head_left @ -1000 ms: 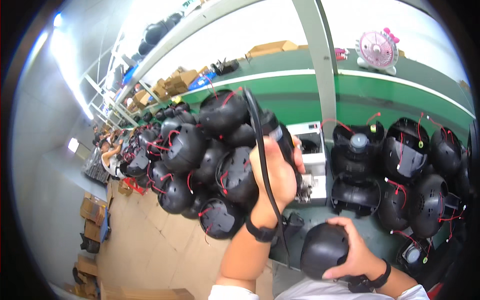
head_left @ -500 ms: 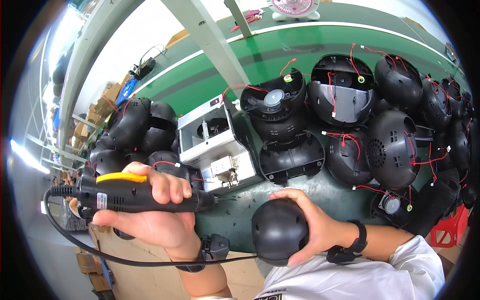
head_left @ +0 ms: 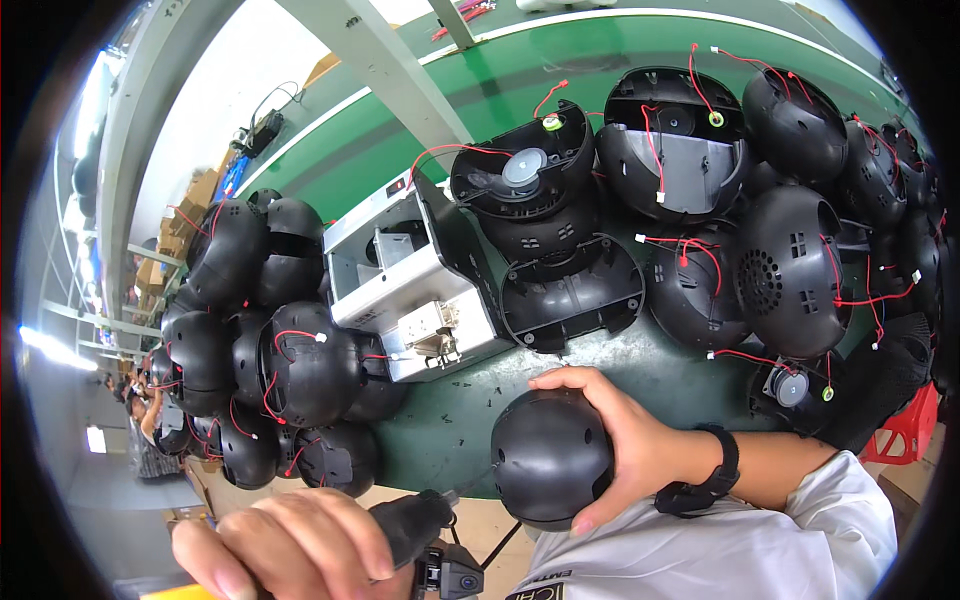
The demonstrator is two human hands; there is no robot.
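Head view, edges: the table (head_left: pixel 440 445) has its near edge passing behind the ball (head_left: pixel 550 455); the box (head_left: pixel 420 290) stands beyond, a shell pile (head_left: pixel 310 365) at left, more shells (head_left: pixel 790 270) at right.
Room: a strip of green tabletop, dark specks on it, lies between box and ball.
Count: one box, one driver (head_left: pixel 412 527), one ball in hand, two grey speakers (head_left: pixel 524 171) showing, one red stool (head_left: pixel 905 432); the shells overlap too much to count.
Right hand (head_left: pixel 640 445): comes in from the right, thumb below and fingers over the top, cupping the ball's right side.
Left hand (head_left: pixel 285 545): low at left, fingers curled tight around the driver, partly cut off.
Driver: points at the ball's left side; contact I cannot tell.
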